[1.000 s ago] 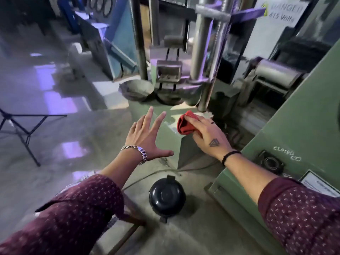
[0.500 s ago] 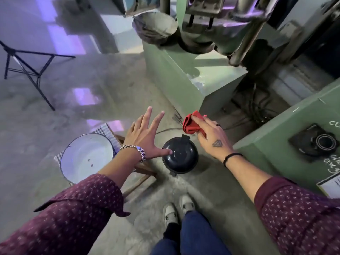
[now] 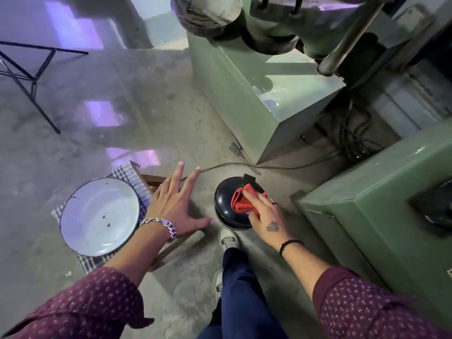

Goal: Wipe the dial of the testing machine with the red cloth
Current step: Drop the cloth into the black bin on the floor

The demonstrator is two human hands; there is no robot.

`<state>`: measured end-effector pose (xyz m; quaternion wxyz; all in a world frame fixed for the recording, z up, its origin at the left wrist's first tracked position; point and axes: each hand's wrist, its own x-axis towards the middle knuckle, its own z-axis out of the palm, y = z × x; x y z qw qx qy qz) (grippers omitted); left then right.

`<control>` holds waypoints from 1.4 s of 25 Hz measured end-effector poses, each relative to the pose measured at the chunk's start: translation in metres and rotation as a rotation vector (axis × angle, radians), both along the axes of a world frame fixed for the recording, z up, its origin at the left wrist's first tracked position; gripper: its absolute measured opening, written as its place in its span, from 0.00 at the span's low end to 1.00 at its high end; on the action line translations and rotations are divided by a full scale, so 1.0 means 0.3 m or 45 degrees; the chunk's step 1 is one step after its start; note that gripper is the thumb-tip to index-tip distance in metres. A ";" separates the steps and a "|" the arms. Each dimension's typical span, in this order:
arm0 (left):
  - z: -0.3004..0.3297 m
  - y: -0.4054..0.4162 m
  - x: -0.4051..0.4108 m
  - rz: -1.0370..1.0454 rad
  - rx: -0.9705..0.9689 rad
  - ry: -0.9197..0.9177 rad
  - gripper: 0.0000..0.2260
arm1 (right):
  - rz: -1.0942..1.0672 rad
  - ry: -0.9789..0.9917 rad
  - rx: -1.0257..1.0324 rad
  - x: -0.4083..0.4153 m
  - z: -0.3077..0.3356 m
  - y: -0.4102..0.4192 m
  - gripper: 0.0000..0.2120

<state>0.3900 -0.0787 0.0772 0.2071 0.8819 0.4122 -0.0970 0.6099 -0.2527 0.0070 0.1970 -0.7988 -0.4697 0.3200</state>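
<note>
The right hand (image 3: 267, 217) clenches the red cloth (image 3: 242, 202) against the black domed dial (image 3: 226, 206) standing on the floor, hemmed by the green machine base (image 3: 362, 216). The left hand (image 3: 175, 206) hovers released, fingers spread, beside a white basin (image 3: 97, 214); bare floor lies beyond.

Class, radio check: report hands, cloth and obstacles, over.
Right hand holds red cloth over black domed object. Left hand open, empty. Dial not identifiable. Nothing blocking.
</note>
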 end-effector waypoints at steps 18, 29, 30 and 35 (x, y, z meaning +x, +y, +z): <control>-0.457 0.082 0.081 0.006 -0.188 0.046 0.64 | 0.375 -0.038 -0.428 0.036 -0.521 0.181 0.37; -0.303 0.081 0.036 -0.037 0.052 0.143 0.67 | 0.298 -0.298 -0.422 0.055 -0.292 0.144 0.48; -0.264 0.089 0.035 -0.051 0.090 0.148 0.68 | 0.292 -0.335 -0.369 0.060 -0.242 0.156 0.49; 0.029 0.137 0.051 -0.077 0.276 0.073 0.68 | 0.252 -0.505 -0.098 0.107 0.121 0.267 0.52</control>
